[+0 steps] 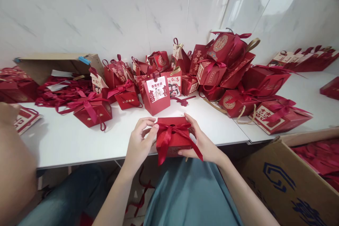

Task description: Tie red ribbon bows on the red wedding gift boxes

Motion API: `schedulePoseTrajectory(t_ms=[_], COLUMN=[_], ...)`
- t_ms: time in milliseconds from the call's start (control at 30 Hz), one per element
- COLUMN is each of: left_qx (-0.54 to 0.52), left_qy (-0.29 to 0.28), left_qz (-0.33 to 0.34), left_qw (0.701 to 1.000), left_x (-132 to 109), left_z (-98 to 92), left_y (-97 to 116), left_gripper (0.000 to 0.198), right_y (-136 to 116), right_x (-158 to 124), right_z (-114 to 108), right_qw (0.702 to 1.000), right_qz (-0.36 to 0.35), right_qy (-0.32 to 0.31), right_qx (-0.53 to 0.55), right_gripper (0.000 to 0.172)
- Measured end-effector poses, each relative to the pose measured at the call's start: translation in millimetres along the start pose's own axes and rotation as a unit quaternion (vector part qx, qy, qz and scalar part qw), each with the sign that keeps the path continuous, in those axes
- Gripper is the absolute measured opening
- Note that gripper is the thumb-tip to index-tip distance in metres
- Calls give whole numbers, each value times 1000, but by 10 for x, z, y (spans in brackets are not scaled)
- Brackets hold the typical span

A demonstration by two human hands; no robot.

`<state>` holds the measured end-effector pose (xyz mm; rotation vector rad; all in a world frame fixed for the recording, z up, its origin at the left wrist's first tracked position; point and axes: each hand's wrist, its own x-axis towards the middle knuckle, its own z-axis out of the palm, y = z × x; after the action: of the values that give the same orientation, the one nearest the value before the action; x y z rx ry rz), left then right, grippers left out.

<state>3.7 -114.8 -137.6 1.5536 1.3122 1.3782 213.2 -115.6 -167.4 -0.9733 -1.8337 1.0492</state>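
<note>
A small red gift box (178, 142) sits at the table's front edge, close to my body. A dark red satin ribbon (166, 142) is tied in a bow across its top, with tails hanging over the front. My left hand (140, 142) grips the box's left side, thumb on the upper edge and fingers curled behind. My right hand (202, 144) wraps the right side, fingers at the back corner and thumb low on the front. Just behind stands a taller red box with a printed white card (159, 91). The undersides of my fingers are partly hidden.
Many red boxes with bows (92, 113) crowd the white table (111, 148) along the tiled wall. An open cardboard carton (59, 61) at left holds ribbons. A larger carton (272, 180) stands at lower right. Another person's arm (16, 162) reaches in at left.
</note>
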Motion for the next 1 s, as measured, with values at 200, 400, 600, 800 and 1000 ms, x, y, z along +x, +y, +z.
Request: schedulePoseTrajectory(t_ms=[200, 400, 600, 800, 1000], left_qx=[3, -29, -6, 31, 12], left_qy=[-42, -43, -10, -49, -35], left_qz=[-13, -86, -45, -42, -29], left_qw=[999, 995, 999, 997, 999], left_x=[-39, -8, 31, 32, 18], left_z=[-6, -21, -86, -44, -4], left_y=[78, 43, 67, 112, 79], left_gripper=[24, 22, 23, 20, 20], right_y=[-50, -52, -42, -46, -36], right_x=[-71, -88, -87, -91, -102], right_z=[20, 34, 34, 40, 39], right_qw=[1000, 999, 998, 998, 999], right_qz=[2, -18, -16, -31, -5], right_qy=[20, 44, 51, 60, 31], right_qx=[0, -5, -18, -5, 26], right_gripper=[107, 104, 103, 97, 100])
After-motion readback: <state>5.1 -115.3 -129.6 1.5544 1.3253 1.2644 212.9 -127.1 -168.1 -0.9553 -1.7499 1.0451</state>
